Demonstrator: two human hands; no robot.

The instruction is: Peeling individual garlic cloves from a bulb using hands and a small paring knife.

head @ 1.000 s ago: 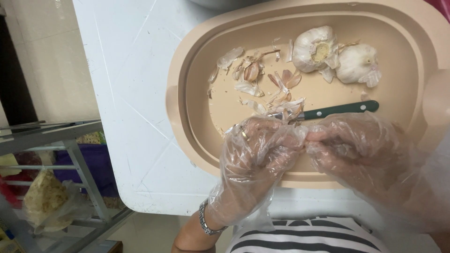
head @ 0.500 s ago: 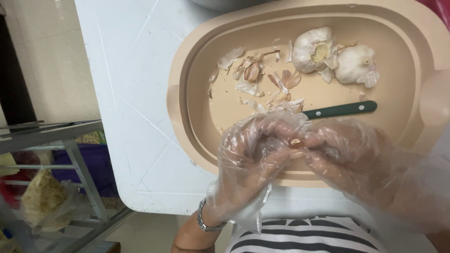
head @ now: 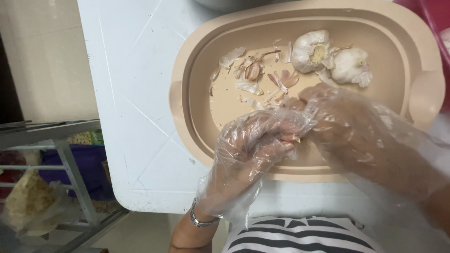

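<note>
Pinching garlic clove (head: 291, 137) between gloved left hand (head: 253, 150) and right hand (head: 349, 126), both closed tight; best peel low over beige tub (head: 187, 122), skins dropping near bulbs (head: 333, 58).

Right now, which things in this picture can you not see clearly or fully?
Head view only:
- Garlic clove: mostly hidden between the gloved left hand and right hand; only a small tip shows.
- Whether a knife lies in the beige tray: the hands cover that part.
- Red container: cut off by the right edge.
- Metal bowl: cut off by the top edge.
- Bag under the table: blurred.
</note>
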